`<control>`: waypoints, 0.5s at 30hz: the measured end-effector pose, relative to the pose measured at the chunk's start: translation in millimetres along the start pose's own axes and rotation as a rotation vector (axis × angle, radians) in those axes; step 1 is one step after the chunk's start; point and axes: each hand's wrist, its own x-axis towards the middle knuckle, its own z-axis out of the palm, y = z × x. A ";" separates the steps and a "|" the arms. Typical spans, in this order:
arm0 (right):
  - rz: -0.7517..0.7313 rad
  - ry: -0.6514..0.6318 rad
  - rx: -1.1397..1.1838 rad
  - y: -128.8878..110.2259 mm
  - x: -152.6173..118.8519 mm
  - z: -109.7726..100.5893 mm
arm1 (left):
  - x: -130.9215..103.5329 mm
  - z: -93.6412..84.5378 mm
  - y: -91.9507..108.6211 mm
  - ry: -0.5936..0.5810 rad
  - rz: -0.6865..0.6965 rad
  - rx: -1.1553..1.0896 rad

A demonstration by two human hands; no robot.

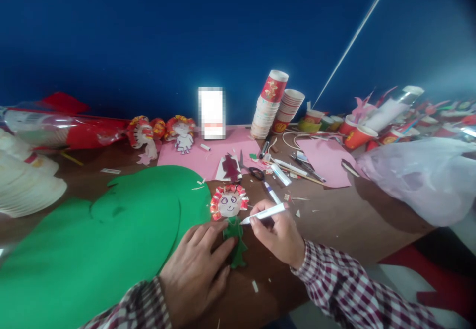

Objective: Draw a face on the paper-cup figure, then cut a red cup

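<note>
A paper doll lies on the brown table in front of me, with a green dress (235, 239) and a round drawn face (229, 207) ringed by a red and yellow frill. My left hand (199, 264) rests flat with fingers apart, its fingertips on the left side of the green dress. In my right hand (278, 232) a white marker (266, 213) is pinched, its tip at the upper right of the dress. Behind the doll lie a dark red paper cut-out (231, 168) and a pair of scissors (256, 172).
A large green sheet (122, 249) covers the left side. Pink sheets (204, 163) lie further back, near paper cup stacks (273, 100). Another finished-looking doll (182, 138) stands at the back left. A translucent plastic bag (427, 180) and red cups (360, 136) occupy the right.
</note>
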 end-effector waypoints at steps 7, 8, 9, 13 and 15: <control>-0.003 -0.016 -0.010 1.2 0.1 0.2 | -1.0 -0.6 -1.6 -0.027 0.006 0.014; -0.003 -0.018 -0.010 1.2 -0.1 0.2 | -1.1 -0.6 -1.6 -0.025 0.007 0.013; -0.001 -0.019 -0.009 1.1 -0.2 0.2 | -1.2 -0.7 -1.6 -0.022 0.008 0.013; 0.007 -0.016 -0.009 0.9 -0.7 0.0 | -0.2 -0.7 -1.6 -0.033 0.001 0.019; 0.010 -0.012 -0.009 0.8 -0.6 -0.2 | 0.4 -0.3 -1.8 -0.048 0.002 0.027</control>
